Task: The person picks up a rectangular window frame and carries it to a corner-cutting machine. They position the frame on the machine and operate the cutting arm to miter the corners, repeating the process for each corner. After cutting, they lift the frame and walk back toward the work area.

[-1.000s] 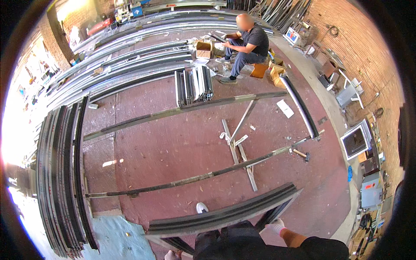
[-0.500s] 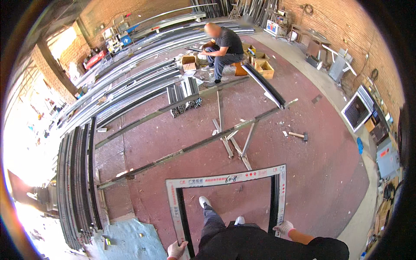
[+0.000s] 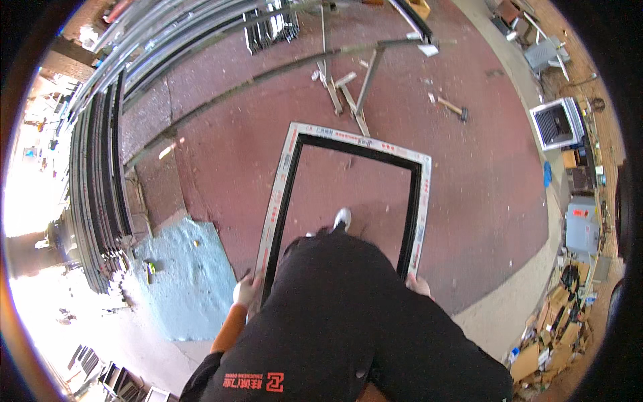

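In front of my body I hold a rectangular window frame [image 3: 425, 194], its outer faces covered in white printed film and its inner edges black. My left hand [image 3: 246, 291], in a pale glove, is wrapped round the left side piece. On the opposite side piece, my right hand [image 3: 420, 287] grips near the lower part, also gloved; my body partly hides it. The red floor and one white shoe [image 3: 342, 218] show through the opening. My torso covers the near end of the frame.
A light blue sheet [image 3: 184, 278] lies on the floor at left, beside a stack of dark profiles [image 3: 100, 181]. Ahead stands a long rail [image 3: 268, 84] on legs. A hammer [image 3: 454, 108] lies at far right. Cardboard scraps [image 3: 556, 321] are piled along the right wall.
The view has tipped downward, and the person seated at the back has left the picture. The frame is now turned clockwise and closer to my body. Both hands still grip it.
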A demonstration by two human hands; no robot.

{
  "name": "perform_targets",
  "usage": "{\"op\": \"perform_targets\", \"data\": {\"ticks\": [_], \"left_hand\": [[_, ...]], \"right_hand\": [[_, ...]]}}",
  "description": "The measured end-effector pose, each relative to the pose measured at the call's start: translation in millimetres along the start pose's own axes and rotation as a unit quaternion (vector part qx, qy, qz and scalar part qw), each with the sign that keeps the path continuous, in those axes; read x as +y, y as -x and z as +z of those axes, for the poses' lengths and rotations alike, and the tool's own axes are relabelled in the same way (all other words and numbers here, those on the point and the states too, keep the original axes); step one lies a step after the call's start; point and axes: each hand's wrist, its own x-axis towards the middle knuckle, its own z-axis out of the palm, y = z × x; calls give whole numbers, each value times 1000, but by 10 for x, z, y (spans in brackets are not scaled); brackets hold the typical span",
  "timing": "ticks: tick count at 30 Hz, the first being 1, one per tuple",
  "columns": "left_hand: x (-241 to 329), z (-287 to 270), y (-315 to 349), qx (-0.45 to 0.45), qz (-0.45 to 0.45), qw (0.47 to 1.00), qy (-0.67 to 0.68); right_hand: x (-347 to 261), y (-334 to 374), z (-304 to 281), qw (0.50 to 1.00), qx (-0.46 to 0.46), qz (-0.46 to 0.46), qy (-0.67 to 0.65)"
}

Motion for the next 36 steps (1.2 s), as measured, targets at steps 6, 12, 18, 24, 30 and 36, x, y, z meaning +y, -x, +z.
{"op": "perform_targets", "data": {"ticks": [6,12,18,24,30,36], "left_hand": [[187,0,-139,93,-61,992,-51],[1,-109,-75,44,-77,992,-87],[-218,-79,19,100,-34,987,-122],[147,-121,-125,129,26,981,-140],[1004,-214,-203,96,161,980,-70],[1929,-1,-169,-40,211,975,-47]], "right_hand": [[418,252,354,992,119,-2,46],[583,973,637,980,176,-17,95],[880,1376,966,972,148,14,-182],[1334,1475,886,982,121,45,-136],[1932,1511,483,965,32,53,-256],[2095,1394,-381,949,-37,64,-306]]}}
